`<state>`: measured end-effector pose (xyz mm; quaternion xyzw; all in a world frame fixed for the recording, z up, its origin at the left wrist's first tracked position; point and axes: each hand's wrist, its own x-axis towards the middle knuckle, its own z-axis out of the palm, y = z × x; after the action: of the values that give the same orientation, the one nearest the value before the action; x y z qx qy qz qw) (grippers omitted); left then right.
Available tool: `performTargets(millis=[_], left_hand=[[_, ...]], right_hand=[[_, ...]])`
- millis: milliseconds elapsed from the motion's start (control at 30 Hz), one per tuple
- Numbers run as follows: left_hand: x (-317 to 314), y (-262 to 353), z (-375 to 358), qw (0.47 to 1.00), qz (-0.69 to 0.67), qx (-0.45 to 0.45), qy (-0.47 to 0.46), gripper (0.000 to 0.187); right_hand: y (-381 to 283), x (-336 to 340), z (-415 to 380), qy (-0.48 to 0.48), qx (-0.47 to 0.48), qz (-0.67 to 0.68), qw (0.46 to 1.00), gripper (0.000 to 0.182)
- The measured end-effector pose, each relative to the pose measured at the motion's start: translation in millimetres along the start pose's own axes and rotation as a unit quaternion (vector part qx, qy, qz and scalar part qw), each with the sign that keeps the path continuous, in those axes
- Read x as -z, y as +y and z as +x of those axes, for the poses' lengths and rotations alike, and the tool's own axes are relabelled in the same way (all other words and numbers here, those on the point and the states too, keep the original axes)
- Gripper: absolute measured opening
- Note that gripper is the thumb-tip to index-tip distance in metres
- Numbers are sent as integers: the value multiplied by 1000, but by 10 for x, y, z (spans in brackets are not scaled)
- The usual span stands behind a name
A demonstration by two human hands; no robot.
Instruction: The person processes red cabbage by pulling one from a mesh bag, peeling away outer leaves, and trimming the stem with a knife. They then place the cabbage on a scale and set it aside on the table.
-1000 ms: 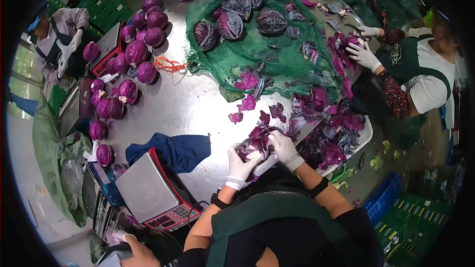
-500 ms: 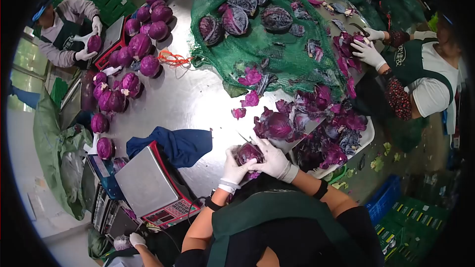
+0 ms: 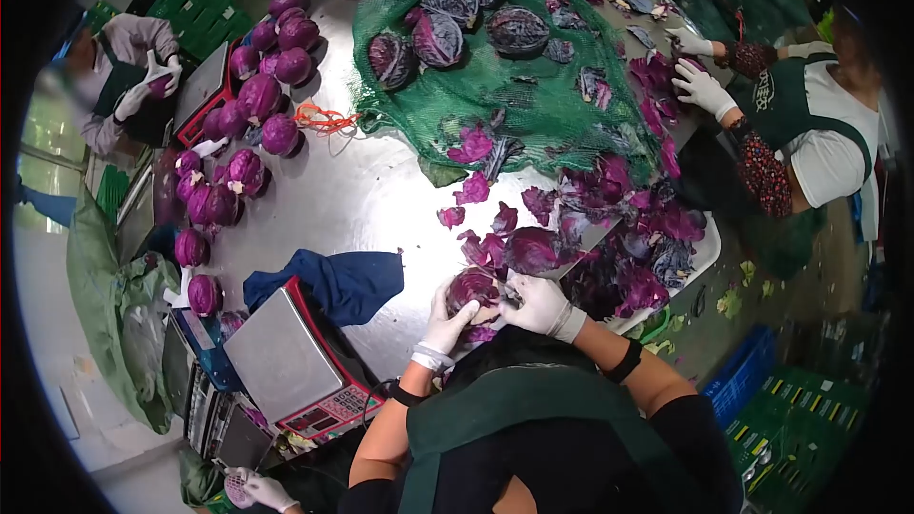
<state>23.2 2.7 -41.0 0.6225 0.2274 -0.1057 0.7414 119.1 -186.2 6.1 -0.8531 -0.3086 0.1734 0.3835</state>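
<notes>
My gloved left hand (image 3: 445, 322) is closed around the side of a red cabbage (image 3: 472, 289), held low over the near edge of the metal table. At the cabbage's right side, my gloved right hand (image 3: 539, 306) is closed on what looks like a small knife; its thin blade points across the cabbage, and the handle is mostly hidden by the fingers. Loose purple outer leaves (image 3: 531, 249) lie just beyond my hands. Below the cabbage, a piece of purple leaf (image 3: 479, 333) shows.
To the left are a scale (image 3: 286, 357) and a blue cloth (image 3: 347, 284). Peeled cabbages (image 3: 211, 205) line the table's left side. Untrimmed heads (image 3: 519, 30) lie on green netting (image 3: 419, 128). A leaf-filled white tub (image 3: 706, 262) stands right. Co-workers surround the table.
My right hand has shifted right and turned at the cabbage, whose cut-looking pale part now shows. More loose leaves lie beyond it. The left co-worker has lifted a cabbage away from the scale.
</notes>
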Motion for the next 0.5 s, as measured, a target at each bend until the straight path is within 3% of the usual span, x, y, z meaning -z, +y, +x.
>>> performTargets(millis=[67,133,167,200,267,300,333,400,433,500], left_hand=[[9,45,-12,999,-29,18,-12,72],[57,40,-15,1000,21,1,-9,71],[68,86,-46,1000,5,11,-21,72],[86,118,-61,999,-12,19,-32,73],[178,131,-74,999,-17,5,-51,74],[204,135,-122,997,-22,2,-73,74],[196,139,-143,997,-20,5,-73,74],[56,208,-157,998,-11,37,-42,79],[10,109,-139,1000,23,19,1,84],[-102,153,-100,993,108,-8,49,86]], right_hand=[[66,-43,23,34,-7,-38,999,23],[241,-34,92,27,2,44,999,18],[444,-98,128,74,-50,78,993,15],[550,-31,151,33,-135,83,987,15],[547,11,145,-31,-139,86,986,18],[339,83,169,-79,-139,137,978,31],[297,-55,120,-15,-70,245,967,48],[130,-79,155,-37,3,57,998,60],[35,-71,184,-52,-22,36,998,61],[9,-111,201,-30,6,-18,999,49]])
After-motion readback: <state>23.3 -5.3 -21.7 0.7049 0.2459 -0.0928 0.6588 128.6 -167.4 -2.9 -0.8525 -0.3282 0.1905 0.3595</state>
